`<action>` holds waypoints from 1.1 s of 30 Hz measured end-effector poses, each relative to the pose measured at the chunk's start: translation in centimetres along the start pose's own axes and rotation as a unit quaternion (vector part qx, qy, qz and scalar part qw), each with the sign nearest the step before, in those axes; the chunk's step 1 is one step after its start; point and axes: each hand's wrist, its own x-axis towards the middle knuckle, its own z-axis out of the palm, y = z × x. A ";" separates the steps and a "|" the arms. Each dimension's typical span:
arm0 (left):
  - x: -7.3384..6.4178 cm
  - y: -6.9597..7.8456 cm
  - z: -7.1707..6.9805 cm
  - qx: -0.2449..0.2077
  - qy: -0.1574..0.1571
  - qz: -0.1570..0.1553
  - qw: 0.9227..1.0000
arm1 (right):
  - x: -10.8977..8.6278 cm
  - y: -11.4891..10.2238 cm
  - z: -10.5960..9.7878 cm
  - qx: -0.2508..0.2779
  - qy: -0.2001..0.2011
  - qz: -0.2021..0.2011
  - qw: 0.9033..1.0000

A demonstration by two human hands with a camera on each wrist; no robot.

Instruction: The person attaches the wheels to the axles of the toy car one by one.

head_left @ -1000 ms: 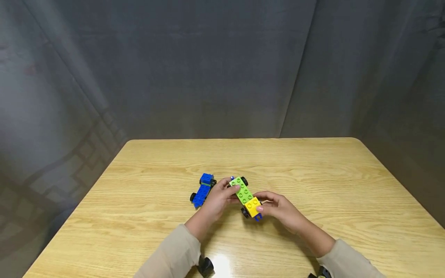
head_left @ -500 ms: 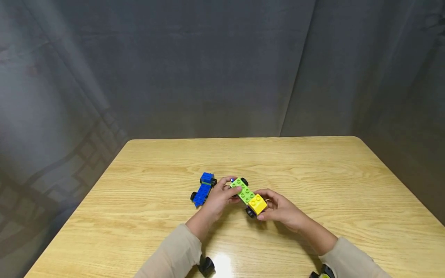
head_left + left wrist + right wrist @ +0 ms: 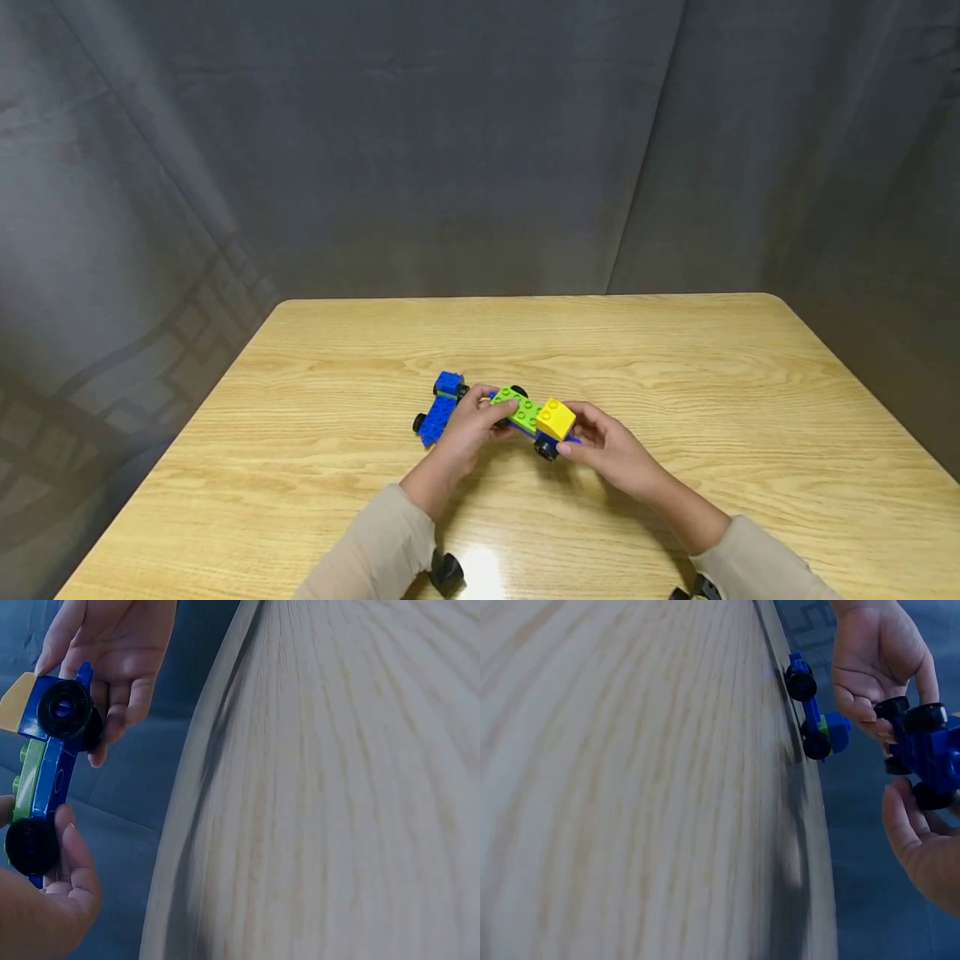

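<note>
Both hands hold a toy car (image 3: pixel 527 414) above the table. It has a blue wheeled base, a green studded plate and a yellow brick (image 3: pixel 556 418) at its right end. My left hand (image 3: pixel 463 429) grips the green end, thumb on the studs and fingers beneath. At the yellow end my right hand (image 3: pixel 611 446) pinches the base by the wheel, as the left wrist view also shows with the black wheel (image 3: pixel 64 709). A second toy car (image 3: pixel 438 415), blue with a blue brick on top, stands on the table left of my left hand, partly hidden by it.
The wooden table (image 3: pixel 300 450) spreads around the hands, with a grey curtain (image 3: pixel 450 150) behind it. Black wrist devices (image 3: pixel 446 575) sit at the sleeve cuffs near the front. The table's left edge slopes toward the viewer.
The held car has tilted so its yellow end is raised and its side with the wheel shows more. The right hand has shifted slightly up with it. The blue car stays put.
</note>
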 end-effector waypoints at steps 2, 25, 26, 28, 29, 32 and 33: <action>0.0 -0.1 0.0 -0.002 0.003 -0.002 1.000 | -0.1 -0.1 0.1 -0.025 0.019 -0.002 0.999; -0.4 -0.2 -0.3 0.075 0.002 -0.037 0.996 | 1.0 -0.4 -0.3 -0.089 0.143 0.024 0.985; -0.3 -0.2 -0.2 0.078 0.007 -0.039 0.996 | 1.2 -0.4 -0.3 -0.092 0.146 0.028 0.985; -0.3 -0.2 0.0 0.084 0.014 -0.039 0.996 | 1.5 -0.5 -0.2 -0.105 0.155 0.033 0.982; -0.2 -0.2 0.2 0.087 0.018 -0.041 0.995 | 1.7 -0.5 -0.1 -0.110 0.159 0.037 0.980; -0.1 -0.3 0.7 0.098 0.027 -0.043 0.994 | 2.2 -0.6 0.1 -0.132 0.170 0.049 0.975; 0.0 -0.4 0.8 0.101 0.028 -0.043 0.994 | 2.4 -0.7 0.2 -0.141 0.174 0.050 0.973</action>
